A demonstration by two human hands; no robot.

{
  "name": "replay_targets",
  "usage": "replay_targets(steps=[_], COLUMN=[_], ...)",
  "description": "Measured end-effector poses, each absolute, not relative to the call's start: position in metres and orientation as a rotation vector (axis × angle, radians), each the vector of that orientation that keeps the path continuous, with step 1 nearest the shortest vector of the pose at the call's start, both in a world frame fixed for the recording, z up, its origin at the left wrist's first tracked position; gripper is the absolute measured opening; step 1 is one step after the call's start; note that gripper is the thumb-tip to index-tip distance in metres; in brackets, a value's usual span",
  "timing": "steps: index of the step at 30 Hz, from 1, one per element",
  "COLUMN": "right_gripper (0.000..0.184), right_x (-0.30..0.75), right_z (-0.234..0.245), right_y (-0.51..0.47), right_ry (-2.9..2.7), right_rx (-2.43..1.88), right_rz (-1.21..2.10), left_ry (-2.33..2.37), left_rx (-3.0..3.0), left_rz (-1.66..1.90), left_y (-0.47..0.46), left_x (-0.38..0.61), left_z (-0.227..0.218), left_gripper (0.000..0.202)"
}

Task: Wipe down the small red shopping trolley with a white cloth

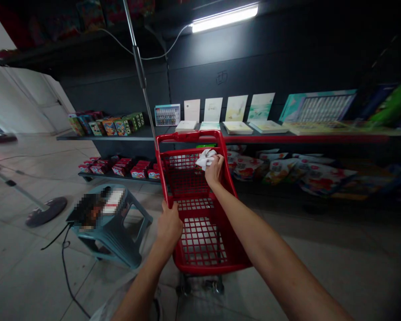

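A red plastic shopping basket cart (217, 269) on small wheels stands in front of me, with lattice sides and a raised handle at its far end. My left hand (169, 225) is wrapped round its left rim. Reaching into the far part, my right hand (215, 170) is closed on a crumpled white cloth (205, 159). The cloth lies against the lattice just below the handle. Part of the cloth is hidden by the fingers.
Behind the cart, a dark shelf unit (200, 76) bears notebooks (237, 127), small boxes (108, 127) and snack bags (247, 167). To the left are a grey-blue stool (120, 240) with blurred items on it, a stand base (47, 211) and a cable (65, 263). A thin metal pole (138, 67) rises beside the handle.
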State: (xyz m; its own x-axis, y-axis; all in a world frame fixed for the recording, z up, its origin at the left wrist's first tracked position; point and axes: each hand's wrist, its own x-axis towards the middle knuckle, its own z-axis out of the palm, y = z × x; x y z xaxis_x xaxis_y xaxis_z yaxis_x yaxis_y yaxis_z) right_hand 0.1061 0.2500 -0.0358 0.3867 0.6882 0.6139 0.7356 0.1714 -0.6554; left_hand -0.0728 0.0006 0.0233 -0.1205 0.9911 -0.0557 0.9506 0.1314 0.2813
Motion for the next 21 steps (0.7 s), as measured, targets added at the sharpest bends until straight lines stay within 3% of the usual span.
replay_targets(steps=[8, 13, 21], right_gripper=[0.056, 0.056, 0.061], right_x=[0.024, -0.019, 0.007], right_z=[-0.041, -0.042, -0.098], right_y=[0.248, 0.239, 0.239], right_ry=[-1.074, -1.512, -2.089], right_rx=[-1.541, -1.419, -1.296], right_rz=[0.03, 0.053, -0.009], left_ry=[2.189, 2.195, 2.192], left_rx=[1.928, 1.918, 1.935], left_rz=[0.218, 0.218, 0.275], left_y=[-0.008, -0.008, 0.001], left_x=[-0.062, -0.055, -0.061], left_z=[0.023, 0.019, 0.01], left_gripper=[0.048, 0.051, 0.051])
